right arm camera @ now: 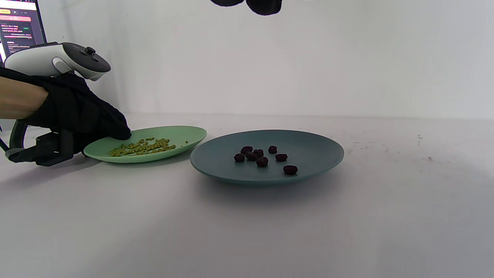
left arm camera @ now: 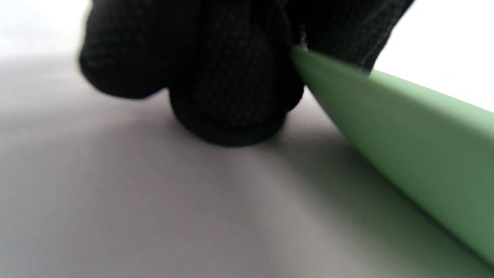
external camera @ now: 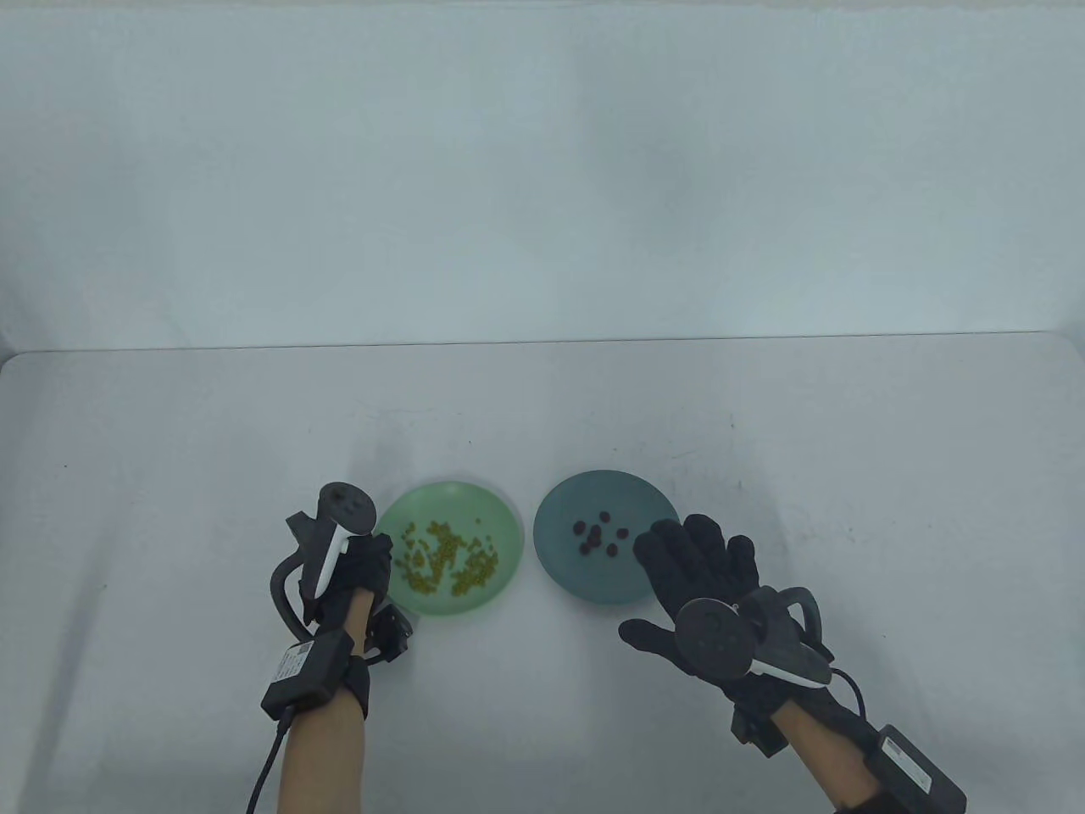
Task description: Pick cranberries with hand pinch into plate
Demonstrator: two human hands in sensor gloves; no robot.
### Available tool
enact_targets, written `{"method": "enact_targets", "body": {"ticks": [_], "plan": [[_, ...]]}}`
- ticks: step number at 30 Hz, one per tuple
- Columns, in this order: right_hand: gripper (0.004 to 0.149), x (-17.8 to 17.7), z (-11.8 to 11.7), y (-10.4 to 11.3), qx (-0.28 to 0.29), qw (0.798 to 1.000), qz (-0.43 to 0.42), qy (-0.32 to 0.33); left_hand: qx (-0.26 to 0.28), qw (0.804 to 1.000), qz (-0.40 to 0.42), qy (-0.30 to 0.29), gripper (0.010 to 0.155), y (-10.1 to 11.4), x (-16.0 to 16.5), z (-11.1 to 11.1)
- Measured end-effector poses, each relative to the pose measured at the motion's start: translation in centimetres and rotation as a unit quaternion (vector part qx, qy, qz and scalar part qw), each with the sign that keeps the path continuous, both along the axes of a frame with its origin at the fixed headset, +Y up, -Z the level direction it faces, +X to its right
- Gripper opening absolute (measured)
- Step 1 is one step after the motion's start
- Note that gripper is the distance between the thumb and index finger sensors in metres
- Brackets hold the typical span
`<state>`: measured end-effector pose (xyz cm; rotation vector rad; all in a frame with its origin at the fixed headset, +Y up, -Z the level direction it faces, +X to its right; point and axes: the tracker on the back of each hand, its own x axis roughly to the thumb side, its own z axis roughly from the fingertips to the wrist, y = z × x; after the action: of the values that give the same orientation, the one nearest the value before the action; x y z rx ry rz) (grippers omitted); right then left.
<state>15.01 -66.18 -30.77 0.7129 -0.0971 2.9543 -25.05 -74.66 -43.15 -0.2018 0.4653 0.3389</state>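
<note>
Several dark red cranberries (external camera: pixel 598 536) lie in a teal plate (external camera: pixel 559 564), also seen in the right wrist view (right arm camera: pixel 262 156) on the same plate (right arm camera: pixel 320 148). My right hand (external camera: pixel 670 585) hovers with fingers spread over the teal plate's right rim and holds nothing; only its fingertips (right arm camera: pixel 264 5) show at the top of the right wrist view. My left hand (external camera: pixel 373 560) holds the left rim of a light green plate (external camera: pixel 475 500); its curled fingers (left arm camera: pixel 231 77) meet the rim (left arm camera: pixel 405 127) in the left wrist view.
The green plate (right arm camera: pixel 185 133) holds many small yellow-green bits (external camera: pixel 445 555). The two plates sit side by side near the front of the white table (external camera: pixel 763 424). A white wall stands behind. A monitor (right arm camera: pixel 19 27) shows at far left.
</note>
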Motion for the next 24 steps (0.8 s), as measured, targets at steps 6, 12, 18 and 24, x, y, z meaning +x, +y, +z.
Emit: {"method": "enact_targets", "body": {"ticks": [6,12,18,24], "plan": [[0.092,0.1,-0.1,0.0,-0.002,1.0,-0.003,-0.004,0.014,1.0,0.024,0.005,0.053,1.0,-0.6,0.5],[0.092,0.3,-0.1,0.2,0.003,1.0,-0.007,-0.006,0.073,0.995,0.023,-0.071,0.065,5.0,-0.5,3.1],[0.092,0.5,-0.1,0.3,0.007,1.0,-0.01,-0.008,0.151,0.969,0.024,-0.195,0.076,9.6,1.5,6.7],[0.092,0.5,0.0,0.3,0.007,1.0,-0.01,-0.004,0.187,0.933,0.018,-0.307,0.084,11.7,4.0,9.4]]}}
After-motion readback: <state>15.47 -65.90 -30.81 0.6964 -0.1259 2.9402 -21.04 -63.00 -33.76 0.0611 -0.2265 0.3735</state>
